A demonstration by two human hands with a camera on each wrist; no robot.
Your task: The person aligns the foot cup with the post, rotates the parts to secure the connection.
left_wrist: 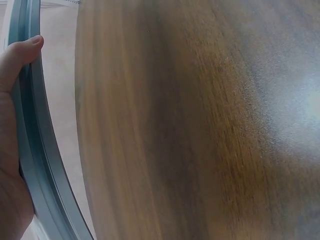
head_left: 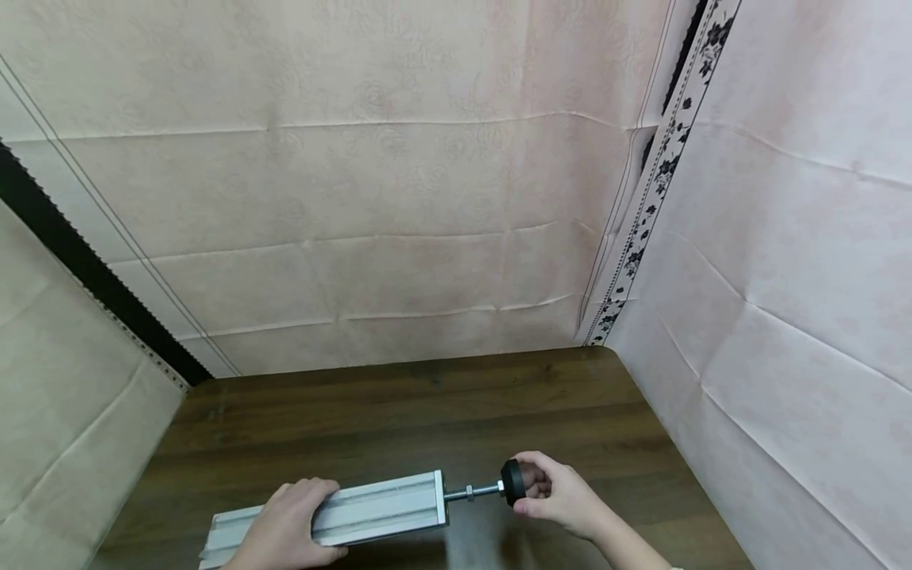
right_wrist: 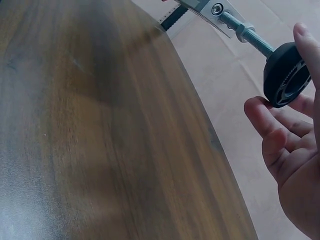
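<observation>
A silver aluminium profile with grooves along its length is held over the wooden table, near its front. My left hand grips it around the middle, with the thumb on the near side; the left wrist view shows that thumb lying along a groove of the profile. Out of its right end plate sticks a threaded rod carrying a nut. On the rod's tip sits a black round levelling foot. My right hand pinches the foot's rim between thumb and fingers, and its hollow underside faces the palm.
The dark brown wooden table has rounded far corners. Pale creased cloth hangs behind it, with more cloth at the left and right. A black band and a flowered trim strip run down the corners.
</observation>
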